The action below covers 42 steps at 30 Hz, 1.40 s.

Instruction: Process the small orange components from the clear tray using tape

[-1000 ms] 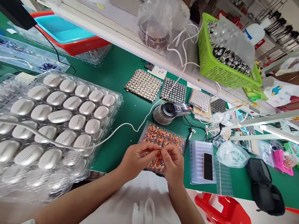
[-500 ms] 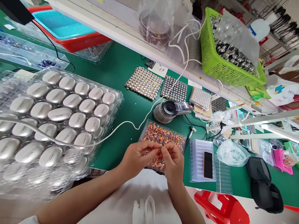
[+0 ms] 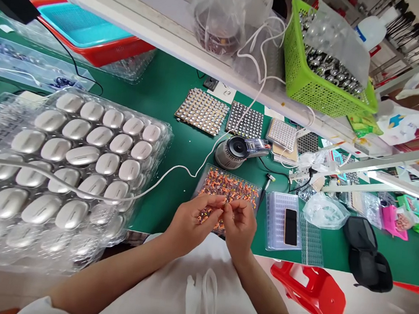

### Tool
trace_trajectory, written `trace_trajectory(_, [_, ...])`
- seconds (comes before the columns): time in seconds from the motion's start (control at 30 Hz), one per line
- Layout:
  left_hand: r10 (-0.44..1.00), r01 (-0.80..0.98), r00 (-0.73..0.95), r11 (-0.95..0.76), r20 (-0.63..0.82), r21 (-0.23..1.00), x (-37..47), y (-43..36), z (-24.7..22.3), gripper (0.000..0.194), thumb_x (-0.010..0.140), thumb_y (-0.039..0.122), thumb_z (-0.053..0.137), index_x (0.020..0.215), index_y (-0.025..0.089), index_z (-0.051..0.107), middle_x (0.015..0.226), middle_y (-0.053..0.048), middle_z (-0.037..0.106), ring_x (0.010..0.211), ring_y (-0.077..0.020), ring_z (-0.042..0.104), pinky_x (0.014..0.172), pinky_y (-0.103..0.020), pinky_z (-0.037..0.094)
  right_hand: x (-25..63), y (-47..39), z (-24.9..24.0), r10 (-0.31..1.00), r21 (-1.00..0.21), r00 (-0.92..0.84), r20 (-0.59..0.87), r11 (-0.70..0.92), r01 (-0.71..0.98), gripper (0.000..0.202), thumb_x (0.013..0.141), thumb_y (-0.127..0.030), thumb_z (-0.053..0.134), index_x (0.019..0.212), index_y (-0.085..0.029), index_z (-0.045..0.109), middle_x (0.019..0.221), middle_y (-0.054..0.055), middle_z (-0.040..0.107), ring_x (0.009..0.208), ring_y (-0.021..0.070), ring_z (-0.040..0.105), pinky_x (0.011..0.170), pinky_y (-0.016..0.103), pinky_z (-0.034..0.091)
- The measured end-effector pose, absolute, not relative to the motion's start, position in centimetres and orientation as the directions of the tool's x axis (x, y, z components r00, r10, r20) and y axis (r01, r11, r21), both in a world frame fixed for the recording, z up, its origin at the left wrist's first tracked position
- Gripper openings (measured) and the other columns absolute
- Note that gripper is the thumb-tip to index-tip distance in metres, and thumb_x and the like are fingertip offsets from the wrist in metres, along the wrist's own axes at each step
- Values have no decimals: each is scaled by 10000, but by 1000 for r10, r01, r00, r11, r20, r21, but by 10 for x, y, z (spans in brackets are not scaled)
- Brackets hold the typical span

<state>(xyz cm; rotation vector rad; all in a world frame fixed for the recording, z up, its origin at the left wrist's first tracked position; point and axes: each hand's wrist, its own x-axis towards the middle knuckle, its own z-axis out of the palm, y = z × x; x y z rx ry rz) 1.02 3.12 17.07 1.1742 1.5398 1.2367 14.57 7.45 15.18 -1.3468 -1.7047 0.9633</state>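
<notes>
Fingers meet at the near side of the tabletop (image 3: 181,147), and there are two hands at work, both yours! Your left hand (image 3: 191,223) has thumb and forefinger pinched, your right hand (image 3: 240,225) mirrors it, and the fingertips come together around one small piece (image 3: 225,204), too tiny to make out. It sits just above one clear tray (image 3: 200,185), crowded with orange pieces (image 3: 225,179), far too tangled to count from here. Right behind that tray you have one round gray device (image 3: 231,152) with a black top, and just to its right side, one hammer-like tool (image 3: 265,188) with a dark handle. Look further right: one phone (image 3: 291,227), lying on clear compartment trays (image 3: 274,232), then one open black case (image 3: 368,254) by the tabletop's edge, and one red stool (image 3: 310,290) down below! Over on your left, silver ovals (image 3: 82,155) fill a big plastic tray, five of them in the far row, five more in the next, with one white cable (image 3: 154,189) trailing across. Toward the back, two studded boards (image 3: 202,111) lie side by side, and a third one with a white face (image 3: 281,135) rests to their right. Up on the shelf (image 3: 162,36), one green basket (image 3: 308,90) carries shiny metallic parts, and they're heaped!
</notes>
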Motion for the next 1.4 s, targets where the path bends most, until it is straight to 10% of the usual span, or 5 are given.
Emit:
trace_trajectory(0.53, [935,-283,-137,279,-326,918,1,41,174,267,772,279,662,1004,146,659,867,-58,707,812,-168,666,741,-276,559,142,80,160,936,-979,-288,-201,-199,37,138,826,-326,621,791,-204,566,644,-41,522,515,84,450,469,212,365])
trace_trajectory(1.1, [967,-96,-208,130,-148,987,2,41,172,205,786,235,626,976,170,666,902,-51,721,843,-172,680,764,-276,564,147,92,164,864,-947,-431,-261,-315,-57,390,792,-346,640,1160,-246,557,675,-30,523,547,103,478,489,220,401])
trace_trajectory(1.4, [985,126,-134,122,-105,984,-7,41,180,186,796,234,607,973,199,650,870,-24,726,767,-152,684,671,-224,546,159,110,176,791,-995,-604,-99,-65,77,129,814,-300,624,922,-243,664,913,46,580,810,186,568,658,311,503])
